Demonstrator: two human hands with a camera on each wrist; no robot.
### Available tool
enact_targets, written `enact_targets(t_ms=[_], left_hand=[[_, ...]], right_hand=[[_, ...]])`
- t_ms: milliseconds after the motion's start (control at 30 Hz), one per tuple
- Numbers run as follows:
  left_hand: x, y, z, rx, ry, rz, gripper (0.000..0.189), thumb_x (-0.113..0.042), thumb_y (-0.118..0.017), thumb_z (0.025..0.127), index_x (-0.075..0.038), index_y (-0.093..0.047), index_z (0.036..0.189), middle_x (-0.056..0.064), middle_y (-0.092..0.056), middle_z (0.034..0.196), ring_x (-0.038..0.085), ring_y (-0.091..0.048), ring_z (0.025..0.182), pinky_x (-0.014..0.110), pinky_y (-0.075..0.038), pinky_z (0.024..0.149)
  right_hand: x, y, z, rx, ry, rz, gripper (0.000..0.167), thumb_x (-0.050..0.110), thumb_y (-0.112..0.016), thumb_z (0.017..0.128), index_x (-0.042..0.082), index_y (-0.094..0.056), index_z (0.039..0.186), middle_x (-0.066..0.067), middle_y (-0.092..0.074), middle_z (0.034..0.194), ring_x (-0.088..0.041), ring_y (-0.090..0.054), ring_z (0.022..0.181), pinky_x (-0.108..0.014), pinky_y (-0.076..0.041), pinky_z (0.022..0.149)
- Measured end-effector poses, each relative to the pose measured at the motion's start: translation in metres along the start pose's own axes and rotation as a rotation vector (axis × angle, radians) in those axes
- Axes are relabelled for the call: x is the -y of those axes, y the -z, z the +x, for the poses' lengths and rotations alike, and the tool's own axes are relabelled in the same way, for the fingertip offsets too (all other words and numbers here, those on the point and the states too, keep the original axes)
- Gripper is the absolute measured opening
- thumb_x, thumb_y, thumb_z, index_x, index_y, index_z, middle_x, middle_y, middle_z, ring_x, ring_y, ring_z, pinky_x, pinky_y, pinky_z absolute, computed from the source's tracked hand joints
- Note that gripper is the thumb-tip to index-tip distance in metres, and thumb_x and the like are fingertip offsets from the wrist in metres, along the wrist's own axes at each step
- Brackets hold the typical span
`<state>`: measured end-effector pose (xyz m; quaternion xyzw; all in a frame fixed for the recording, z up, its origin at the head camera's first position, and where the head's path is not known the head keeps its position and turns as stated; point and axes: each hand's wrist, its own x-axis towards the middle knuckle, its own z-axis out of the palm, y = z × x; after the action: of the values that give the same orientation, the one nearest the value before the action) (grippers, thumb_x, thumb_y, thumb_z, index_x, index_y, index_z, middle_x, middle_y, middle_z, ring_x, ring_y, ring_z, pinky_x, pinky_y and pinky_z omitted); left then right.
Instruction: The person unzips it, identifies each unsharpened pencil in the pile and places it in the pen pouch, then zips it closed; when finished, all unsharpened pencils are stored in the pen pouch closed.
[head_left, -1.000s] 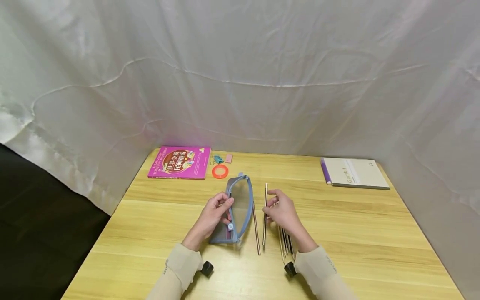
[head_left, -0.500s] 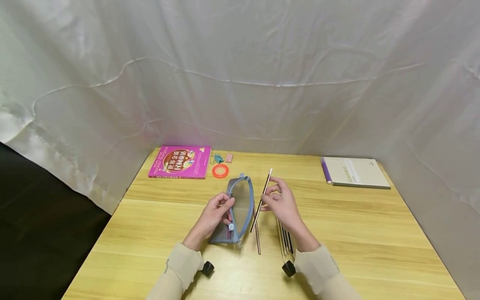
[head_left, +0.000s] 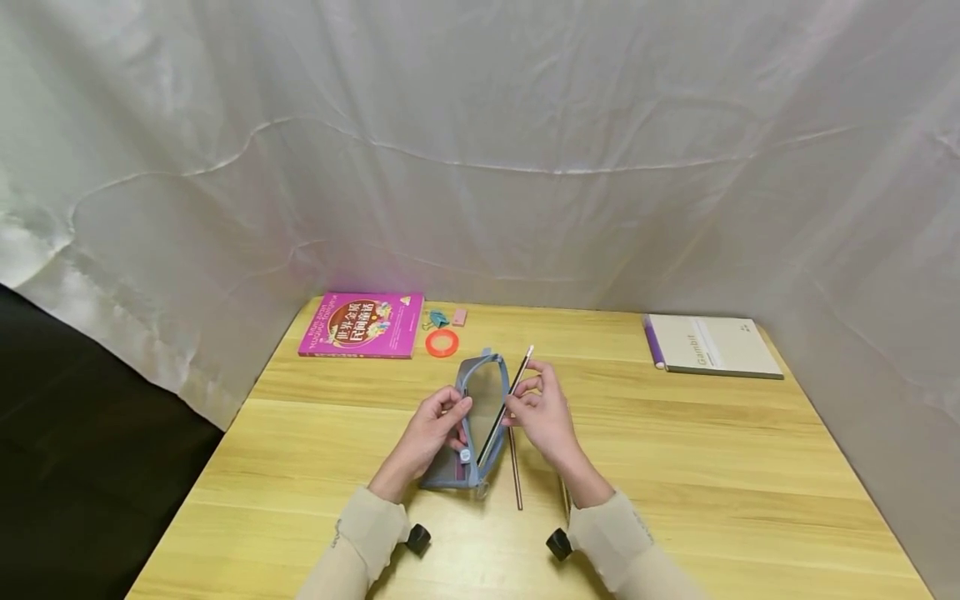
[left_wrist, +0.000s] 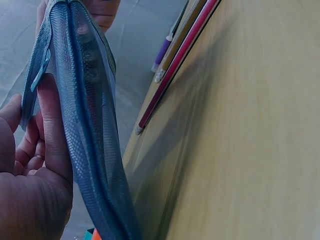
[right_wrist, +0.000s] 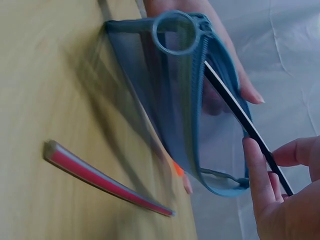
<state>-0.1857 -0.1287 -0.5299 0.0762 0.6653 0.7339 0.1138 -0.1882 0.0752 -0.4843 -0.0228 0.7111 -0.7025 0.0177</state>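
My left hand [head_left: 429, 433] grips the near side of a blue-grey mesh zip pouch [head_left: 444, 472], its mouth spread apart. My right hand [head_left: 551, 421] pinches a dark pencil [head_left: 519, 373] near its upper part, between thumb and fingers. That pencil slants down into the pouch's mouth; in the right wrist view the dark pencil [right_wrist: 235, 107] has its far end inside the zip edge. On the table just right of the pouch lies a reddish pencil [head_left: 516, 479], seen as pink-red in the left wrist view. More pencils [head_left: 564, 497] are mostly hidden under my right forearm.
Behind the pouch are an orange tape roll [head_left: 442, 342], a teal binder clip [head_left: 438, 318] and a pink eraser [head_left: 459, 317]. A magenta book [head_left: 363, 325] lies at back left. A pale notebook [head_left: 716, 346] with a purple marker [head_left: 654, 343] lies at back right.
My right hand has moved left with the dark pencil, tilting it from nearly parallel to the table pencil until its lower end is in the pouch's mouth. My left hand stays on the pouch.
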Motion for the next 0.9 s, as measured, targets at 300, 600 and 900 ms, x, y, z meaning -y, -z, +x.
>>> enact_targets(t_ms=[300, 600, 900], left_hand=[[0.0, -0.002, 0.001, 0.0, -0.005, 0.006, 0.027, -0.024, -0.058, 0.108, 0.0, -0.051, 0.099, -0.001, -0.057, 0.071, 0.01, -0.058, 0.059, 0.023, -0.055, 0.047], [0.0, -0.004, 0.0, -0.011, -0.001, 0.018, 0.022, -0.024, -0.059, 0.107, -0.007, -0.053, 0.096, 0.0, -0.056, 0.072, 0.01, -0.057, 0.058, 0.022, -0.053, 0.047], [-0.001, -0.005, 0.0, 0.003, 0.01, 0.017, 0.024, -0.026, -0.059, 0.107, -0.004, -0.053, 0.098, 0.002, -0.056, 0.074, 0.01, -0.056, 0.056, 0.021, -0.053, 0.048]], right_hand=[[-0.008, -0.011, -0.005, 0.047, -0.047, 0.005, 0.062, -0.017, -0.062, 0.09, -0.002, -0.036, 0.144, -0.014, -0.053, 0.101, -0.015, -0.062, 0.065, -0.032, -0.065, 0.06], [-0.01, -0.014, -0.006, 0.072, -0.052, -0.03, 0.061, -0.013, -0.065, 0.089, -0.002, -0.04, 0.144, -0.018, -0.056, 0.106, -0.015, -0.065, 0.066, -0.035, -0.066, 0.063], [-0.016, -0.018, -0.005, 0.094, -0.102, -0.041, 0.056, -0.009, -0.065, 0.093, -0.003, -0.043, 0.145, -0.017, -0.06, 0.105, -0.015, -0.066, 0.07, -0.033, -0.066, 0.067]])
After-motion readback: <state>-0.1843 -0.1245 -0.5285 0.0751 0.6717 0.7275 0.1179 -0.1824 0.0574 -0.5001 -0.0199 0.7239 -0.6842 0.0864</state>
